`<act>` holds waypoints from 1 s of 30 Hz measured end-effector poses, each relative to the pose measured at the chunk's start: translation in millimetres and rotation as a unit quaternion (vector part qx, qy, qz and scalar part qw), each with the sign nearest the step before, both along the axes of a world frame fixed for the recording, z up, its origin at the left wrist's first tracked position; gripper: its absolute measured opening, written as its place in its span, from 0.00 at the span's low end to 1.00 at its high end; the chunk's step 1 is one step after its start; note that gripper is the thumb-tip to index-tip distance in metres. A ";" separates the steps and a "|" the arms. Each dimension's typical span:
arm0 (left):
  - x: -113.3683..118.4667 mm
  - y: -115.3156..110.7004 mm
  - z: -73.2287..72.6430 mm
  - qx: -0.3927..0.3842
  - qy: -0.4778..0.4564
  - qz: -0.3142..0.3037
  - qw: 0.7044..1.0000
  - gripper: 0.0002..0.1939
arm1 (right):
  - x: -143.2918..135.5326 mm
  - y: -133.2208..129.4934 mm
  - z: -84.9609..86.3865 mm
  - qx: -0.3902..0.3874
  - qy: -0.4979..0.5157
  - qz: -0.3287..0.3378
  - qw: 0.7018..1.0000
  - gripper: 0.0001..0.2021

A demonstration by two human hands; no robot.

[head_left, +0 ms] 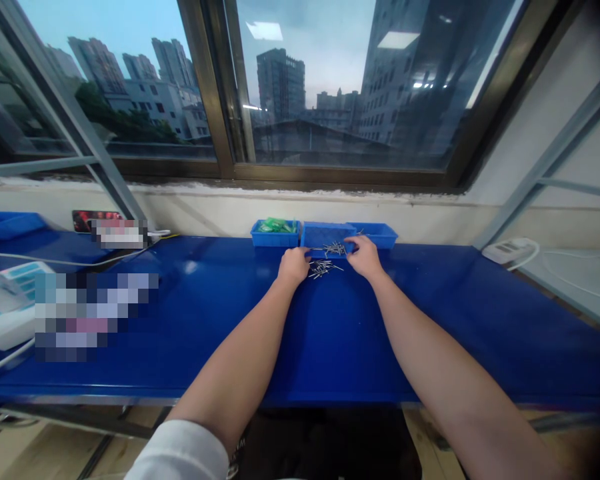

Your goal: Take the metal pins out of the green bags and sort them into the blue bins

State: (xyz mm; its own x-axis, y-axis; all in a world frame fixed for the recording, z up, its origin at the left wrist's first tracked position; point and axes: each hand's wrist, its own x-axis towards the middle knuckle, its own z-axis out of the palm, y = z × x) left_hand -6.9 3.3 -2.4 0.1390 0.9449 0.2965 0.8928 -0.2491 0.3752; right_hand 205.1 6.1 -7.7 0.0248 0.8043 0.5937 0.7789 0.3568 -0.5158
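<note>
Both arms reach forward over the blue table point(340, 333) to a middle blue bin point(325, 233). Thin metal pieces point(335, 249) lie in this bin at its near side, and a loose pile of similar pieces point(322, 269) rests on the table just before it. My left hand point(295, 265) is at the bin's near left corner, fingers curled beside the pile; what its fingertips hold is too small to tell. My right hand point(364, 256) is at the near right corner with thumb and fingers bent close to the pieces; whether it grips one is unclear.
A blue bin with green packets point(276, 227) stands left of the middle bin, and another blue bin point(383, 235) stands right. A white device point(10, 320) and cables lie far left, a white power strip point(510, 250) right. Behind is a window wall.
</note>
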 end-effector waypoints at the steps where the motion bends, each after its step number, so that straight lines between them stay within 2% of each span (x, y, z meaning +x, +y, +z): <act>1: 0.0 0.0 0.3 0.002 -0.002 0.000 1.000 0.18 | -0.2 0.6 -0.5 0.000 -0.010 0.001 1.000 0.22; 8: 0.5 -1.4 2.6 0.012 -0.006 -0.014 1.000 0.15 | -1.3 4.0 -3.7 -0.016 -0.049 -0.033 0.998 0.12; 15: 0.6 -1.6 2.6 0.025 -0.017 -0.021 0.999 0.14 | 0.3 6.0 -5.3 -0.011 -0.039 -0.022 0.999 0.08; 20: 1.4 -1.1 2.5 0.026 -0.026 -0.012 0.999 0.13 | 4.5 8.9 -2.1 0.032 0.067 -0.032 0.997 0.08; 25: 1.9 -1.9 3.8 0.020 -0.029 -0.014 0.999 0.12 | 9.4 10.0 1.1 0.003 0.200 -0.052 0.978 0.10; 27: 1.8 -1.8 3.5 0.019 -0.031 -0.014 0.999 0.12 | 9.1 8.9 2.1 0.006 0.199 -0.039 0.979 0.09; 30: 1.6 -1.2 2.6 0.019 -0.036 -0.015 0.999 0.12 | 6.0 6.5 3.6 0.024 0.134 -0.020 0.991 0.08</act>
